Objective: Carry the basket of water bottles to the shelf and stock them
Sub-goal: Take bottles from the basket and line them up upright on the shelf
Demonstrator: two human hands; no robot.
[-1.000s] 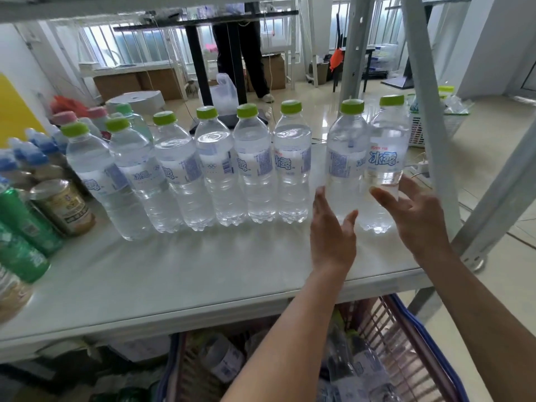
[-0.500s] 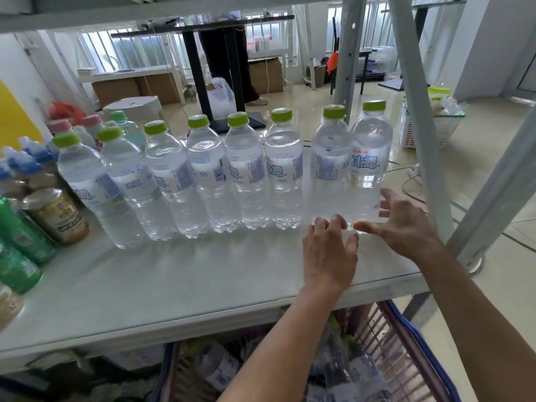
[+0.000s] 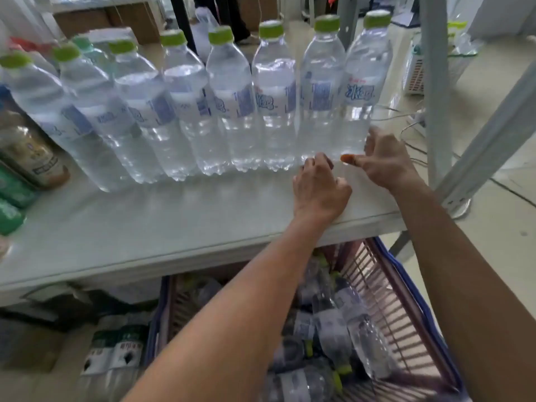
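Several water bottles (image 3: 232, 105) with green caps stand in a row along the back of the grey shelf board (image 3: 145, 221). My right hand (image 3: 383, 163) cups the base of the rightmost bottle (image 3: 362, 82), thumb in front and fingers on its right side. My left hand (image 3: 319, 190) has its fingers curled, its fingertips against the foot of the neighbouring bottle (image 3: 322, 91), holding nothing. Below the shelf edge the purple basket (image 3: 406, 274) with a blue rim sits with several more bottles (image 3: 333, 323) lying in it, partly hidden by my forearms.
A brown can (image 3: 29, 152) and green bottles (image 3: 11, 187) crowd the shelf's left end. A grey upright (image 3: 435, 82) and a diagonal brace (image 3: 487, 134) stand just right of my right hand. Wrapped bottle packs (image 3: 116, 352) lie under the shelf. A white basket (image 3: 414, 71) sits on the floor beyond.
Both hands dropped to the feet of the two rightmost bottles, which moved left to close up the row. My left fingers curled in. The view came closer and tilted down.
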